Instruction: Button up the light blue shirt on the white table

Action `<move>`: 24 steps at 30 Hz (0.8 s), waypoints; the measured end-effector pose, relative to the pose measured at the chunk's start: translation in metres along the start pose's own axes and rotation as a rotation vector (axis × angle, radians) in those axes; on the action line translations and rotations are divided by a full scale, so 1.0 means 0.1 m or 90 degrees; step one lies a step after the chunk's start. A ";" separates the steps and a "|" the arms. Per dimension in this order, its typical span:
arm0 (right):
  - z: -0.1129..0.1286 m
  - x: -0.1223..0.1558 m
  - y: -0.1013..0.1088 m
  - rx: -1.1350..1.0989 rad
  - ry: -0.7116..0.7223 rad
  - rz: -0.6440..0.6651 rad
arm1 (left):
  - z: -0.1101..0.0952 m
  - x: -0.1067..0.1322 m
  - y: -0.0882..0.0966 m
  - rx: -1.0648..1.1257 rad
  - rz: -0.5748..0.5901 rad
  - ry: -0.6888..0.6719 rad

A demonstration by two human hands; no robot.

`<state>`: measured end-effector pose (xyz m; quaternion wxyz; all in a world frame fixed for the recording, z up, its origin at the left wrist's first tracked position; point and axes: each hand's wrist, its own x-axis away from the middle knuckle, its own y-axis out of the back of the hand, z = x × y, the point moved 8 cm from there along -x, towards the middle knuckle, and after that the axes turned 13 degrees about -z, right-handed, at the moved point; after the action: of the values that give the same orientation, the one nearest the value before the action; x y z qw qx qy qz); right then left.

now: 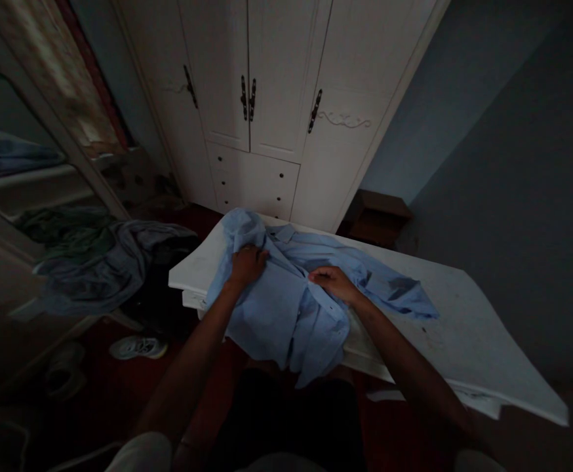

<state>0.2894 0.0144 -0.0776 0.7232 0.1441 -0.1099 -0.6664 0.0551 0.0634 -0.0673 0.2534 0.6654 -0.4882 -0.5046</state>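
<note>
A light blue button shirt lies spread over the near edge of a white table, its hem hanging off the front. My left hand rests on the shirt's left shoulder area, fingers curled and gripping the cloth. My right hand sits on the button placket near the middle, fingers pinched on the fabric. The collar points away from me. One sleeve trails to the right across the table.
A white wardrobe with dark handles and drawers stands behind the table. A heap of grey and green clothes lies at left on a surface. White shoes sit on the red floor. A brown box is by the wall.
</note>
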 end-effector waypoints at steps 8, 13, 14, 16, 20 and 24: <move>0.00 -0.03 -0.12 -0.122 -0.105 0.005 | -0.72 0.43 0.31 0.268 0.026 -0.098; 0.02 -0.08 -0.17 -0.123 -0.044 0.002 | -0.95 0.72 0.19 0.294 0.057 -0.066; -0.01 -0.09 -0.18 -0.122 -0.043 0.004 | -0.93 0.73 0.14 0.294 0.060 -0.046; -0.05 -0.09 -0.21 -0.122 -0.041 0.021 | -0.88 0.72 0.07 0.294 0.071 -0.029; -0.12 -0.07 -0.26 -0.126 -0.036 0.060 | -0.84 0.72 -0.04 0.307 0.091 -0.042; -0.11 -0.04 -0.24 -0.108 -0.004 0.027 | -0.78 0.73 -0.11 0.377 0.080 0.006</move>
<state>0.2712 0.0171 -0.0965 0.7466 0.0778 -0.0585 -0.6581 0.1325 -0.0105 -0.0788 0.0816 0.6813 -0.6530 -0.3206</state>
